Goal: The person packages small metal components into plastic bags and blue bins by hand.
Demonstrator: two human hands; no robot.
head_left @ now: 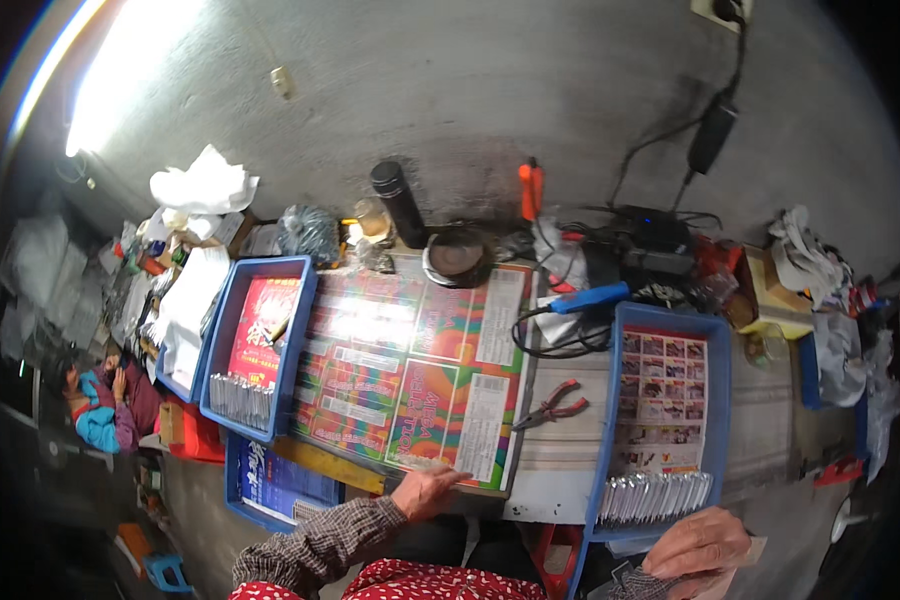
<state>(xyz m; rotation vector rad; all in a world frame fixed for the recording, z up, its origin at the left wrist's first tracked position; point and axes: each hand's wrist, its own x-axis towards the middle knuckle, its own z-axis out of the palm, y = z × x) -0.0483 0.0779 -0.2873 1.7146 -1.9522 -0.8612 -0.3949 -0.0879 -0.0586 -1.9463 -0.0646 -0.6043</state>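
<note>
While the left hand (425, 490) rests with fingers spread flat on the near edge of a colourful printed sheet (410, 375) at the centre of the frame, the right hand (698, 545) at the lower right is curled over what seems to be a small flat card (740, 560), though the rim distortion makes the grip hard to judge. The sheet covers the middle of the table (560, 450). Just above the right hand stands a blue tray (715, 400) lined with a printed page, a row of silvery pieces (655, 497) along its near end. A second blue tray (300, 330) left of the sheet holds a red leaflet and similar silvery pieces. Red-handled pliers (552, 405) lie between the sheet and the right tray. A black cylinder (398, 200) stands at the upper centre.
</note>
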